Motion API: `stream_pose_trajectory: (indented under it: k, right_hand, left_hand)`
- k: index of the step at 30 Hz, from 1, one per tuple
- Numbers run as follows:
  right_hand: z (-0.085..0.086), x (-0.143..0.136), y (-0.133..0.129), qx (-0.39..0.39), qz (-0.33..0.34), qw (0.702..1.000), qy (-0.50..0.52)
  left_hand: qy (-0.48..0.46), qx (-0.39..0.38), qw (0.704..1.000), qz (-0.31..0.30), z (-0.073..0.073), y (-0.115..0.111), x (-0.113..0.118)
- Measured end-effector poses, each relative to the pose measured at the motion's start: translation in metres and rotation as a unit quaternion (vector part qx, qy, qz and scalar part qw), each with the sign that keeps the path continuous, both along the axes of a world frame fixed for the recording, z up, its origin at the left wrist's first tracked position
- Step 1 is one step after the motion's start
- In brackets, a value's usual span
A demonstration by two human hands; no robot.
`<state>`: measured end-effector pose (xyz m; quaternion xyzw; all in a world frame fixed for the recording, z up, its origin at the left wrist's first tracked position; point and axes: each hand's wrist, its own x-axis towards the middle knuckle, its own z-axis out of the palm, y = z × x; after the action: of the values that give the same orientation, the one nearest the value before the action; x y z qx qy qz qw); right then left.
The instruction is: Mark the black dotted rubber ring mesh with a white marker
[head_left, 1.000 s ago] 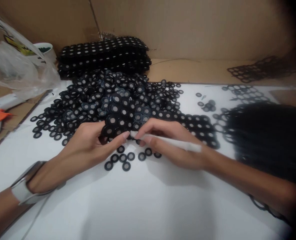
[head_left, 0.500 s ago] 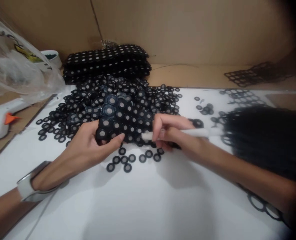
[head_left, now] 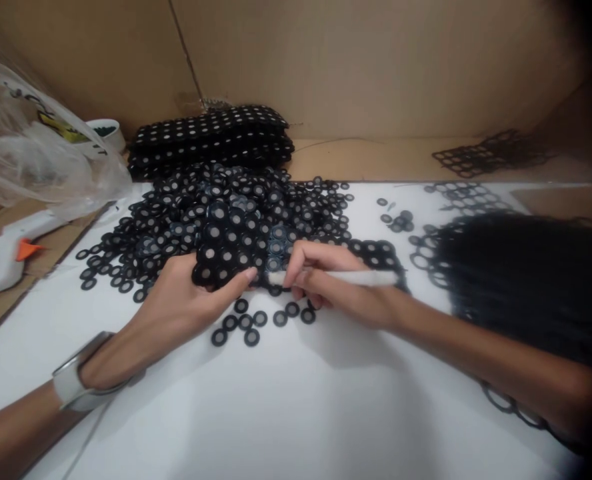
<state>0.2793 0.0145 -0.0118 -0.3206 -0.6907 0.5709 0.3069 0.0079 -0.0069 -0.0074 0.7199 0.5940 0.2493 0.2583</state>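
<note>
Countless flat black rings [head_left: 236, 213], slim white stick [head_left: 346, 277], smooth white table [head_left: 276, 413]

A small piecework workshop is suggested by the white surface [head_left: 286, 413] walled in with cardboard [head_left: 376, 60], heaped with black rings [head_left: 236, 213], stacked punched sheets [head_left: 211, 137] and a glue gun [head_left: 6, 247].

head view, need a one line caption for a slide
Left hand grips a sheet of black rings while the right hand holds a white stick to it, beside a ring pile.
</note>
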Motion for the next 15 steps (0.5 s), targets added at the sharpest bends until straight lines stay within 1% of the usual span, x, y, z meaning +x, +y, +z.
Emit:
stream_pose_trajectory:
  k: [3, 6, 7, 9, 12, 13, 15]
  right_hand:
    - [-0.0006, -0.0002, -0.0004, 0.016, 0.016, 1.0, -0.007]
    - [0.0006, -0.0026, -0.0024, 0.075, 0.03, 0.996, -0.025]
    - [0.0013, -0.0035, -0.003, 0.082, 0.028, 0.996, -0.026]
    - [0.0028, -0.0046, -0.0035, 0.051, 0.008, 0.999, -0.009]
    - [0.005, -0.0037, -0.0023, -0.021, -0.052, 0.998, 0.043]
    - [0.0057, -0.0029, -0.0016, -0.031, -0.067, 0.996, 0.051]
    - [0.0069, -0.0013, -0.0003, -0.033, -0.078, 0.995, 0.05]
  left_hand:
    - [-0.016, -0.025, 0.999, 0.033, 0.0011, -0.0001, 0.0009]
    - [-0.044, -0.036, 0.998, 0.033, 0.0033, -0.0005, 0.0047]
    - [-0.051, -0.032, 0.998, 0.032, 0.004, -0.0004, 0.0059]
    - [-0.061, -0.019, 0.998, 0.029, 0.0053, -0.0002, 0.0074]
    - [-0.068, -0.017, 0.997, 0.024, 0.0065, -0.0001, 0.0077]
    - [-0.068, -0.02, 0.997, 0.025, 0.0066, -0.0002, 0.0074]
    - [-0.062, -0.019, 0.997, 0.031, 0.0064, -0.0005, 0.0067]
